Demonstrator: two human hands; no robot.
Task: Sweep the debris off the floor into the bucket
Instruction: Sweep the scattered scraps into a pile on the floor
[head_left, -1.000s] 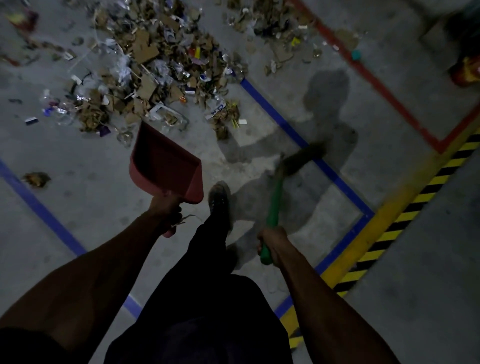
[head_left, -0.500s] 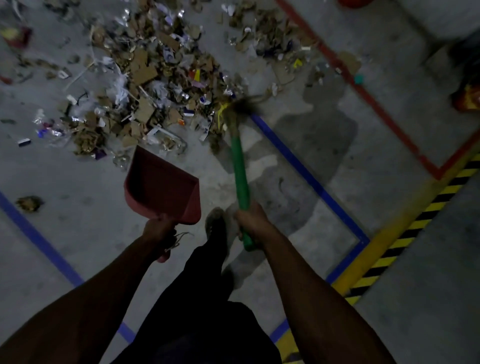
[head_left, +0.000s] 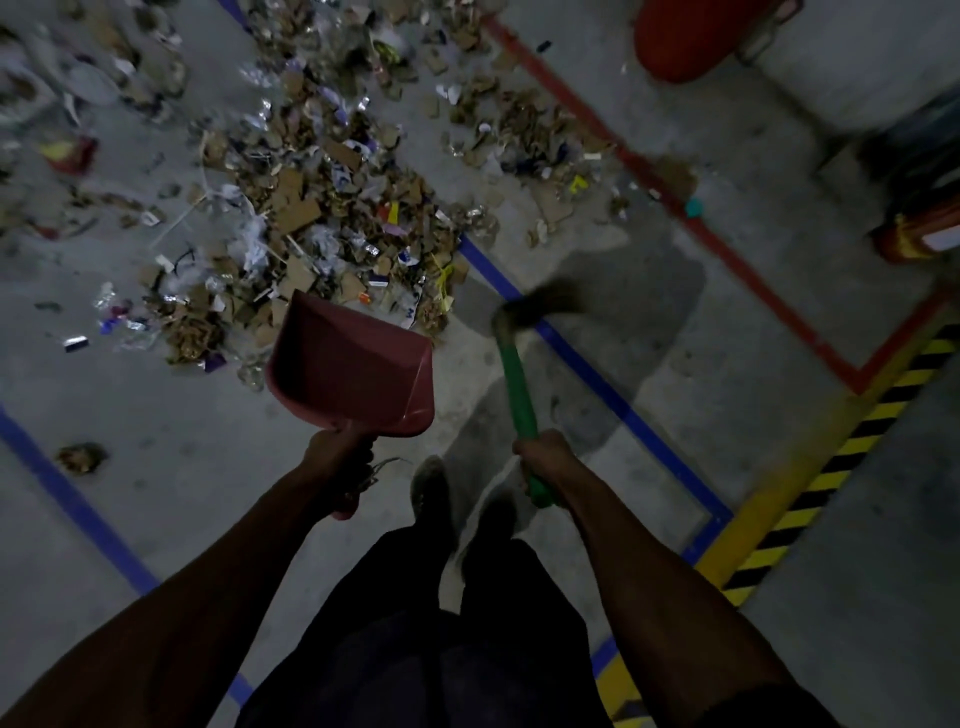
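Hands (head_left: 340, 457) (head_left: 545, 457) with dustpan (head_left: 353, 374) and broom (head_left: 519, 395), debris (head_left: 322, 218) just beyond.

No text or label is legible here.

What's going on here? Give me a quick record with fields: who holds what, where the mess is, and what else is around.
left hand: grips the handle of a red dustpan
right hand: grips a green-handled broom
broom head: blurred, right of the pile
debris pile: cardboard scraps and wrappers, just beyond the dustpan's mouth
dustpan contents: looks empty
floor markings: blue tape line, red line
bucket: not clearly identifiable
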